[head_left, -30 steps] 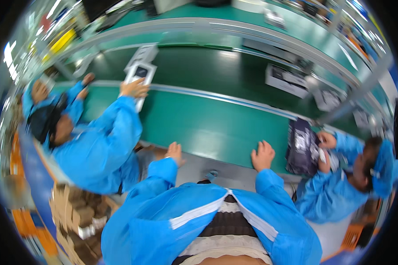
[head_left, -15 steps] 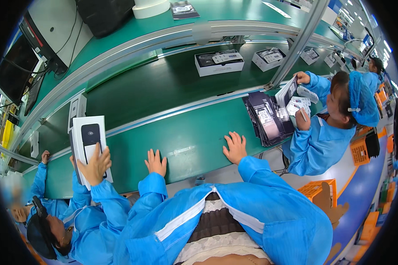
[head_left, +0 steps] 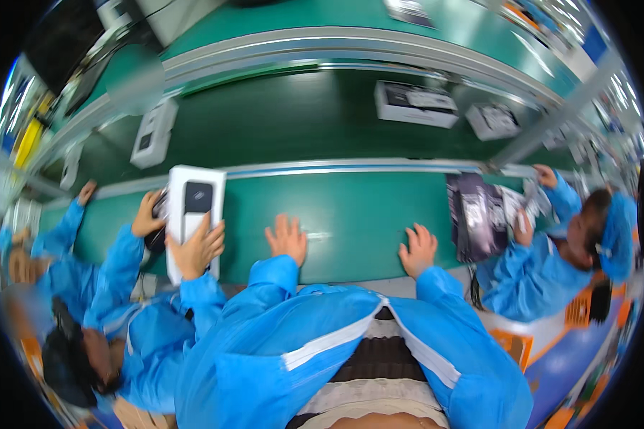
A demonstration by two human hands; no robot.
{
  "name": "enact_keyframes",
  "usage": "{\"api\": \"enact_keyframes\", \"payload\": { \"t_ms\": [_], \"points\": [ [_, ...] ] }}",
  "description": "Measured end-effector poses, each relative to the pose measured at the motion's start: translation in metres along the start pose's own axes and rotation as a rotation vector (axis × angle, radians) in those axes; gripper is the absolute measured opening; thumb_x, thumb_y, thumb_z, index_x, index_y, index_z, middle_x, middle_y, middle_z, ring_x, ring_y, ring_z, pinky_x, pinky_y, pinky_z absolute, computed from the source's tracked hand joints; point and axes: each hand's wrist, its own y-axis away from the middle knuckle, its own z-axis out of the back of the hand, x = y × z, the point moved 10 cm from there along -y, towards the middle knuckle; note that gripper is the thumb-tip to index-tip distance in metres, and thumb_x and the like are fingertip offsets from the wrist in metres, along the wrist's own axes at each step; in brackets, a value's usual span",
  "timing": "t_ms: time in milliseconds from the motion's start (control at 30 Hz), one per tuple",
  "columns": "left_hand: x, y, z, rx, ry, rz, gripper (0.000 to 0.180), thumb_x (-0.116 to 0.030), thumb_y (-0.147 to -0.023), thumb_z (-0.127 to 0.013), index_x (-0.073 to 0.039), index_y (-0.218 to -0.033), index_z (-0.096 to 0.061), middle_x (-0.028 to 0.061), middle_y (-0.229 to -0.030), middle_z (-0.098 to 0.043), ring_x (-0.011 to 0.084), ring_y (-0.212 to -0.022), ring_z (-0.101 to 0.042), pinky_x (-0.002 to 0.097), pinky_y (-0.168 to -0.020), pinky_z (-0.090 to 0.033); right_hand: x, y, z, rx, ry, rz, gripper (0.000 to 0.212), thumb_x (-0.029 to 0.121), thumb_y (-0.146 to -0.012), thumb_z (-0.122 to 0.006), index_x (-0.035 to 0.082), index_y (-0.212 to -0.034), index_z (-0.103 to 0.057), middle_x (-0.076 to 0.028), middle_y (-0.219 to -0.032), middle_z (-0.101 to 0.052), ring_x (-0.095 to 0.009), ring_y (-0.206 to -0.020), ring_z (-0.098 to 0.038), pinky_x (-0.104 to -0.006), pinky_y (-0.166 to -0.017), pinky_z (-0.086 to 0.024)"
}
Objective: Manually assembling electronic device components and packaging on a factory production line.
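My left hand (head_left: 288, 239) lies on the green tabletop (head_left: 350, 222) with its fingers spread and nothing in it. To the right, near the table's front edge, my right hand (head_left: 418, 250) also rests with fingers apart, holding nothing. Nearest my left hand is a white box (head_left: 175, 243) printed with a dark device; a person on the left has a hand across it. Right of my right hand lies a pile of dark booklets (head_left: 477, 218), beside a person on the right who handles white papers or bags, blurred here.
Beyond a metal rail runs a dark green conveyor (head_left: 279, 118). On it stand an open white box (head_left: 416, 107) with packed contents, a second open box (head_left: 492, 120) and a white box (head_left: 154, 134) at the left. An orange crate (head_left: 511, 347) stands low at right.
The view has swung, so most things sit further right in the picture. My hands stay flat on the table. The person on the right no longer holds up a booklet.
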Motion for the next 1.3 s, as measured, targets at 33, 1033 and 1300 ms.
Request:
{"api": "enact_keyframes", "payload": {
  "t_ms": [33, 1033, 1300],
  "points": [
    [0.0, 0.002, 0.0, -0.032, -0.002, -0.016, 0.05, -0.031, -0.086, -0.048, -0.01, -0.131, -0.039, 0.016, -0.14, -0.029, 0.03, -0.132, -0.022, 0.058, -0.102, -0.017, 0.0, 0.002, -0.001, 0.0, 0.0, 0.014, 0.046, 0.024, -0.075, -0.057, 0.008, -0.118, -0.048, -0.014, -0.129, -0.04, -0.031, -0.123, -0.034, -0.0526, -0.099, -0.023],
    [-0.042, 0.014, -0.013, -0.05, 0.144, -0.073, 0.053, -0.031, -0.088, -0.046, -0.01, -0.136, -0.033, 0.0211, -0.142, -0.019, 0.0324, -0.135, -0.012, 0.0601, -0.102, -0.013, -0.079, 0.014, -0.036, 0.031, 0.236, -0.127, 0.051, 0.027, -0.086, -0.046, 0.005, -0.131, -0.036, -0.016, -0.138, -0.032, -0.033, -0.127, -0.028, -0.0518, -0.102, -0.021],
    [-0.056, 0.016, -0.009, -0.099, 0.092, -0.21, 0.055, -0.03, -0.086, -0.047, -0.01, -0.136, -0.033, 0.0213, -0.142, -0.021, 0.0319, -0.135, -0.014, 0.0603, -0.102, -0.014, -0.078, 0.017, -0.029, 0.057, 0.209, -0.128, 0.051, 0.026, -0.086, -0.046, 0.004, -0.131, -0.035, -0.017, -0.139, -0.029, -0.034, -0.127, -0.027, -0.0534, -0.102, -0.02]
  ]
}}
